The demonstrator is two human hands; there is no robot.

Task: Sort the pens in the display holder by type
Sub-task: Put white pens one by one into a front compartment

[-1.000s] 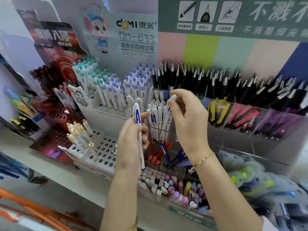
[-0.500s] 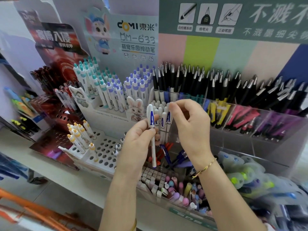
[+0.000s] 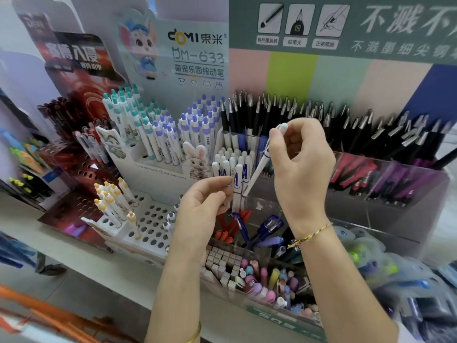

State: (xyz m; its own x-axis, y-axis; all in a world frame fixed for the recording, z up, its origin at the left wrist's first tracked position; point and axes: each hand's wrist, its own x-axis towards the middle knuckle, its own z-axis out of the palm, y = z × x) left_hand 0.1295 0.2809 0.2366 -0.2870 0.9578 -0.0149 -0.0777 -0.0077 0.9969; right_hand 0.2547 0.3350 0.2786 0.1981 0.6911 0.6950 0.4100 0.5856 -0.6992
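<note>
cartoon rabbit cutout [image 3: 196,159], green banner [image 3: 346,28] overhead, red poster [image 3: 74,60] at left

1 wide-angle head-worn camera looks forward and down, close to the display holder [image 3: 385,219], which spans 9 to 3 o'clock.

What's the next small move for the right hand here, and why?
Probably lower the tilted white pen in the right hand into the bunch of matching white pens. Its tip points down at that bunch and it bears the same blue mark. The left hand pinches an upright white pen at the bunch's front edge.
</note>
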